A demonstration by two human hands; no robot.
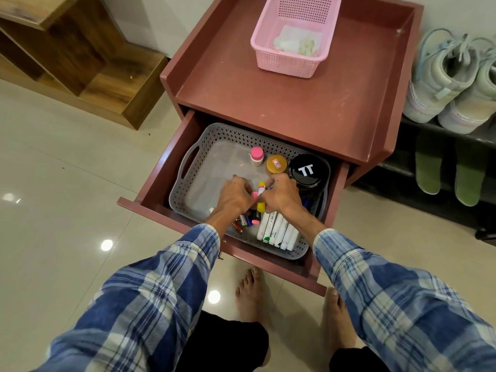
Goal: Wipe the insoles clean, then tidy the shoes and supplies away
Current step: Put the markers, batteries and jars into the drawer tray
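Both my hands reach into a grey perforated tray [188, 167] inside the open drawer [150, 208] of a reddish cabinet. My left hand [234, 196] curls its fingers around small pink-capped items. My right hand [280, 194] grips a yellow and white glue stick [261, 202] among the pens. White markers [277, 232] lie in a row under my right wrist. A pair of pale sneakers [445, 79] stands on a dark shoe rack at the right, with two green insoles [428, 167] on the shelf below. A pink basket [292, 36] holding white wipes sits on the cabinet top.
In the tray stand a black-lidded jar [308, 170], an orange-lidded jar [276, 164] and a small pink-capped bottle [257, 156]. Batteries [240, 222] lie at the tray's near edge. A wooden shelf unit [80, 57] stands at the left. My bare feet [249, 294] are under the drawer front.
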